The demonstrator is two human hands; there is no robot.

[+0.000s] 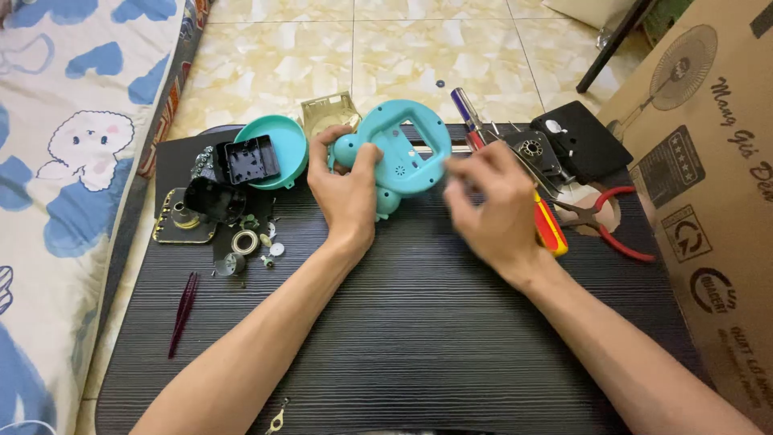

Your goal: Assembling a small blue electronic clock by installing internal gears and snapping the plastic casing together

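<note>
My left hand (348,187) grips the left side of a teal plastic clock housing (403,149) with a square opening, held on the dark striped table (419,338). My right hand (491,201) is blurred just right of the housing, fingers bent and close together; whether it holds anything small is not visible. A red and yellow screwdriver handle (550,228) pokes out from under the right hand.
Left of the housing lie a teal round cover (286,137) with a black square part, a clear plastic piece (328,111), small gears and metal parts (241,242), dark tweezers (183,312). Red-handled pliers (616,217) and black parts lie right; a cardboard box (708,185) stands beside the table.
</note>
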